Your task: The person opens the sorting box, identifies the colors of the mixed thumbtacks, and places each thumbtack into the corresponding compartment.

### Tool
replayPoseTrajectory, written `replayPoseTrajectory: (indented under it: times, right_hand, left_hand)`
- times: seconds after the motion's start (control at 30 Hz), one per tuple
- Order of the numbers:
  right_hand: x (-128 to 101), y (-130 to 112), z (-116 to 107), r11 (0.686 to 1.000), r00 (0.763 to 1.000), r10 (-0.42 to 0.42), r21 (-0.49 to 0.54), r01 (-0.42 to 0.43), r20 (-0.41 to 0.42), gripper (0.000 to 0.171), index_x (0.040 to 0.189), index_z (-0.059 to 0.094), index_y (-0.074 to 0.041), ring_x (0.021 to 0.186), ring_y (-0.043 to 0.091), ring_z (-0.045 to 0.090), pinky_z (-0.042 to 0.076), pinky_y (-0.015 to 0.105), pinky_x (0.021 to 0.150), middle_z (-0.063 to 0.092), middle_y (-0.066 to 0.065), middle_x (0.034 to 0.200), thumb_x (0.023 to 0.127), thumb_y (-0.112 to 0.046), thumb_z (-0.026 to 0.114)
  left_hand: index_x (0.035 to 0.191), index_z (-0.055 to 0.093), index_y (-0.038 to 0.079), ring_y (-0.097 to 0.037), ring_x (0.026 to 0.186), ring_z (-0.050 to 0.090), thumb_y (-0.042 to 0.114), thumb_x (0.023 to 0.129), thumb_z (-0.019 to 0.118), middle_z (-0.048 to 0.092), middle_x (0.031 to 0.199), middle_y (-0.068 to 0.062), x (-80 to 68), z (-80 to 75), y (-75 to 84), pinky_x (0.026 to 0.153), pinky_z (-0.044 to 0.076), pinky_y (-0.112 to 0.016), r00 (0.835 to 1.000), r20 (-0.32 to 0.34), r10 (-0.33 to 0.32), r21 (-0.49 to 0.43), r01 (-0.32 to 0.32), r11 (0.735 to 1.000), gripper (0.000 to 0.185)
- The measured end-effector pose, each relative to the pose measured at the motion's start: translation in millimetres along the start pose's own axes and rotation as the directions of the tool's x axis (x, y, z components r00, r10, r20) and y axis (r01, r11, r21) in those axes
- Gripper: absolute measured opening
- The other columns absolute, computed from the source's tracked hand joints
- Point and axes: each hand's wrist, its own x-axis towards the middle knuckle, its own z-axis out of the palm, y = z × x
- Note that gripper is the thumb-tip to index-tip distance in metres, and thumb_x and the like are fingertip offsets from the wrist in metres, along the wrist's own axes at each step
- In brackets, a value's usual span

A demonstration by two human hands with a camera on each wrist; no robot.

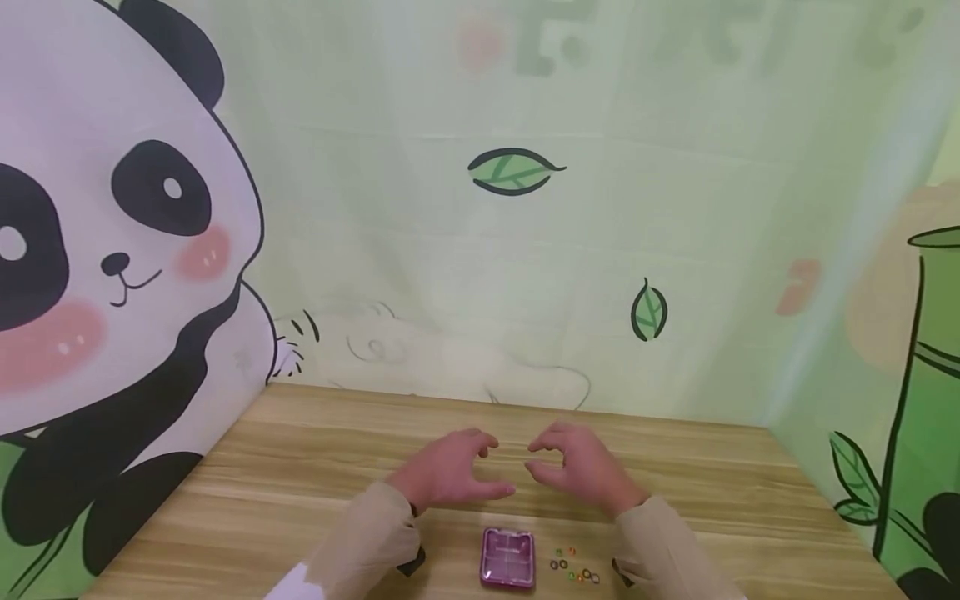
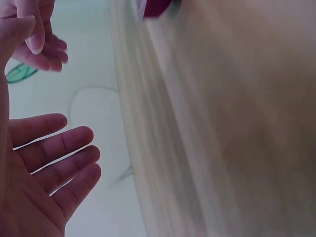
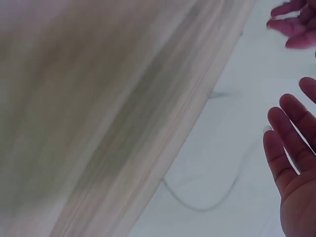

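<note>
- So the purple square plastic box with inner compartments (image 1: 507,558) sat on the light-brown wood-grain table (image 1: 720,467), toward 6 o'clock in the head view. Couldn't tell if a clear lid covered it, tbh.
- The tiny multicoloured ring-like beads (image 1: 563,564) lay loose on the tabletop at the box's 3 o'clock, near it but not touching.
- Left bare hand (image 1: 453,471) hung above the table, box at its 5 o'clock. Thumb and fingers were apart, nothing between them.
- Right bare hand (image 1: 585,467) pretty much mirrored that: thumb and fingers apart, nothing held, beads around its 6 o'clock.
- The hands faced each other, fingertips near but not touching.
- A pale green cloth backdrop (image 1: 375,208) hung at 12 o'clock, past the table.
- My read on the step: an in-between moment, both hands free, neither touching box or beads.
- As for the next move, I'd say handling those beads called for reaching low toward 6 o'clock and a fine thumb-and-finger pinch, since they looked easy to scatter. The box probably wanted a steadying hand.
</note>
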Motion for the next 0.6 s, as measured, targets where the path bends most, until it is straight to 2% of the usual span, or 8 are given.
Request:
replayPoseTrajectory:
  times: [0.2,0.37,0.6]
  right_hand:
    - [-13,-14,7,0.997,0.997,-0.070,0.017,0.069,0.042,0.018,0.103,0.078,-0.013,0.092,0.015,0.069,0.060,0.032,0.084,0.075,-0.001,0.099,0.091,-0.026,0.077]
    - [-20,-22,11,0.995,0.993,-0.094,0.035,0.091,0.067,0.020,0.104,0.078,-0.011,0.087,0.017,0.070,0.060,0.029,0.080,0.074,0.001,0.098,0.090,-0.025,0.078]
    - [-31,-30,13,0.992,0.985,-0.126,0.018,0.125,0.117,0.018,0.102,0.080,-0.017,0.088,0.012,0.067,0.058,0.025,0.079,0.073,-0.005,0.097,0.090,-0.030,0.078]
  left_hand:
    - [0.141,0.059,0.012,-0.019,0.108,0.066,0.078,0.081,0.063,0.069,0.125,-0.005,-14.4,8.0,8.3,0.090,0.057,-0.036,0.996,0.006,0.085,0.050,-0.085,0.995,0.089]
    - [0.136,0.062,0.014,-0.014,0.103,0.064,0.076,0.081,0.065,0.068,0.118,-0.001,-24.3,12.5,14.7,0.087,0.057,-0.032,0.991,0.020,0.129,0.075,-0.130,0.989,0.083]
    - [0.133,0.064,0.013,-0.011,0.101,0.064,0.077,0.078,0.069,0.068,0.118,0.000,-38.7,22.7,23.6,0.086,0.057,-0.027,0.985,0.042,0.168,0.122,-0.172,0.977,0.084]
